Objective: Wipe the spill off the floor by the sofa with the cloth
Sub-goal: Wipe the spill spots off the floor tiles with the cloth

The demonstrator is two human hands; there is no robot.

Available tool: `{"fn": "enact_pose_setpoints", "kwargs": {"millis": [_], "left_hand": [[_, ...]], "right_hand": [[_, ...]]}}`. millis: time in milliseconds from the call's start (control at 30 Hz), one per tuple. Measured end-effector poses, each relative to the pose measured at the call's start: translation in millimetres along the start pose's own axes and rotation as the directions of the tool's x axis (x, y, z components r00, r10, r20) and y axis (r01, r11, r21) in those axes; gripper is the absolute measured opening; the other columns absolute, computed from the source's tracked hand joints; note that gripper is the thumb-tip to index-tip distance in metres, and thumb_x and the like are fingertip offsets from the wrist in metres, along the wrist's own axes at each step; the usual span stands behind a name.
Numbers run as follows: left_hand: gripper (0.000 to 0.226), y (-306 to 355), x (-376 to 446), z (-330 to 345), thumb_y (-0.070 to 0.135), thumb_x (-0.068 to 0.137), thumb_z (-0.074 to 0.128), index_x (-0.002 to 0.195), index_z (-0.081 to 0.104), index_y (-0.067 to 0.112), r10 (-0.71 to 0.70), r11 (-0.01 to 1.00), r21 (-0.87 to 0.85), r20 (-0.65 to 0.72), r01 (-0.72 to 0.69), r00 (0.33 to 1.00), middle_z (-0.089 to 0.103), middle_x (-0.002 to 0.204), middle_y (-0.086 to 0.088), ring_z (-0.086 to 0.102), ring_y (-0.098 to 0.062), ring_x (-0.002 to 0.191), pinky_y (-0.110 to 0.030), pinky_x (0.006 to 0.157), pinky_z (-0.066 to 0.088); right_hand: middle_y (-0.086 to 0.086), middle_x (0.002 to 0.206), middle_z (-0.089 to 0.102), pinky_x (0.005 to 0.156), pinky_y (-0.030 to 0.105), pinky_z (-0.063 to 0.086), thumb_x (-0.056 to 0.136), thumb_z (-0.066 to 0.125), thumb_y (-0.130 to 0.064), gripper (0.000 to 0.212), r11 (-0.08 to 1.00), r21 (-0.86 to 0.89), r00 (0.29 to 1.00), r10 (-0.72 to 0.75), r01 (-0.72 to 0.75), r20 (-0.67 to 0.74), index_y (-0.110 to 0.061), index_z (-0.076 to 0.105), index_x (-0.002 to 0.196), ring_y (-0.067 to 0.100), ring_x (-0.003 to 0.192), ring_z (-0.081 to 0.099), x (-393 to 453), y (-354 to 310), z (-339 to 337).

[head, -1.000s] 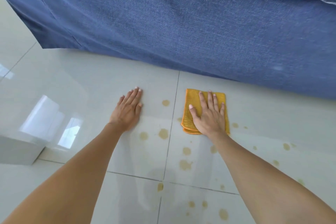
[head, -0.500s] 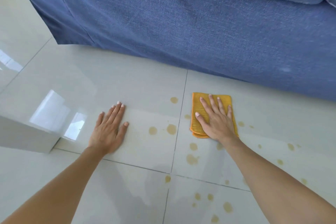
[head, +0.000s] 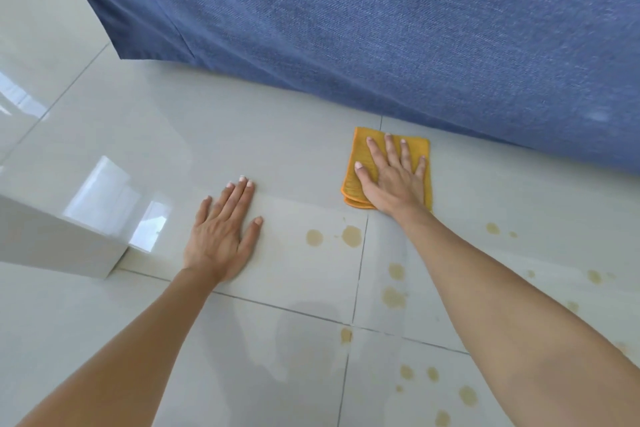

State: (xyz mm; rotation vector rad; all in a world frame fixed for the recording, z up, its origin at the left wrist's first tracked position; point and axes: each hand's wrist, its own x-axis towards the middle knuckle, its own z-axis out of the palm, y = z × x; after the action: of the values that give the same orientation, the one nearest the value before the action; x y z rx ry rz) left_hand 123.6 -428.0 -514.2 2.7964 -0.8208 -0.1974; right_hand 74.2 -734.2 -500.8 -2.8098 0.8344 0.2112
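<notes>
glossy pale floor tiles (head: 277,156) fill the view in front of you, catching window glare at the left, with dark grout lines crossing between your arms. at the far left a white box-shaped object (head: 59,239) stands on the tiles. just to its right your left hand (head: 221,236) lies palm down on bare tile, fingers straight and close together, thumb out to the side, nothing under it or in it. between your two hands sit two tan drops of the spill (head: 351,236), near a grout line, and more drops trail down toward you between and to the right of your forearms. further right your right hand (head: 393,177) presses flat on the folded orange cloth (head: 356,163), fingers spread across its top; you are not gripping it, only holding it down. the cloth lies on the floor beyond the nearest drops, close to the foot of the blue sofa (head: 381,28), whose fabric skirt runs across the top of the view and slopes down to the right, reaching the tiles just past the cloth.
</notes>
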Motion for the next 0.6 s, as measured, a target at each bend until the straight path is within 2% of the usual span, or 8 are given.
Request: {"fn": "enact_pose_setpoints", "kwargs": {"millis": [333,467,600], "left_hand": [[0.067,1,-1,0,0.053,0.092,0.01,0.153,0.003,0.027,0.0,1.0,0.015,0.006,0.0,1.0,0.001,0.16,0.012,0.003,-0.008,0.148,-0.035,0.12,0.003],[0.07,8,-16,0,0.052,0.091,0.008,0.154,0.003,0.021,-0.065,0.998,-0.002,0.012,0.065,0.998,0.001,0.162,0.005,0.003,-0.013,0.149,-0.039,0.12,0.004],[0.07,17,-49,4,0.052,0.093,0.014,0.154,0.002,0.019,-0.071,0.997,0.009,0.031,0.071,0.997,0.0,0.162,0.003,0.001,-0.013,0.149,-0.04,0.12,0.003]], "right_hand": [[-0.006,0.165,-0.001,0.117,0.058,-0.006,0.093,0.025,-0.065,0.067,0.98,0.025,0.98,-0.198,0.198,-0.004,-0.042,0.009,0.154,0.023,0.152,-0.004,-53,-74,20],[-0.007,0.165,-0.002,0.118,0.056,-0.007,0.093,0.025,-0.066,0.067,0.968,0.019,0.968,-0.251,0.251,0.008,-0.044,0.009,0.154,0.022,0.152,-0.005,-95,-68,28],[-0.009,0.165,-0.002,0.119,0.055,-0.007,0.092,0.025,-0.068,0.067,0.972,0.011,0.972,-0.233,0.233,0.016,-0.046,0.008,0.153,0.02,0.152,-0.005,-119,-37,28]]}}
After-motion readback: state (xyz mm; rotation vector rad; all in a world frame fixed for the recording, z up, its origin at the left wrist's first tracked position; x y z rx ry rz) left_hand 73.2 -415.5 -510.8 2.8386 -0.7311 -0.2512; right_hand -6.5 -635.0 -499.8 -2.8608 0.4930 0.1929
